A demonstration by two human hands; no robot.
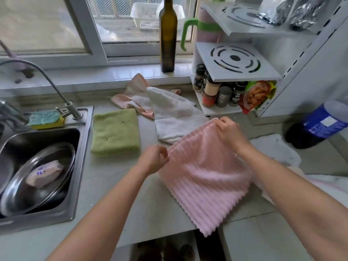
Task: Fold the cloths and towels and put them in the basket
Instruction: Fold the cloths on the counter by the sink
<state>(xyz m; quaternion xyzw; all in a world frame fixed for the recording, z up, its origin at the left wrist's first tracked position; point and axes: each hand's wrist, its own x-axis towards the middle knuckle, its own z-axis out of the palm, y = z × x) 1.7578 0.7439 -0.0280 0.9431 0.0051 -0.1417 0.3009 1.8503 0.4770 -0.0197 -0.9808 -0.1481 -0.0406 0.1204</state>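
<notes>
Spreading the pink ribbed cloth (205, 178) by its top corners, ready for its first fold.

The cloth lies slanted on the counter (116, 194), its lowest corner hanging over the front edge. The left hand (155, 160) pinches its left corner and the right hand (228, 131) is closed on its far corner, the two hands well apart with the top edge stretched between them. Next, I judge, one edge must be carried across to meet the opposite one. Left of the pink cloth sits a green towel (115, 131), already folded; just behind it a white towel (173, 115) and a peach cloth (134, 95) lie rumpled. I cannot pick out the basket they are meant for.
</notes>
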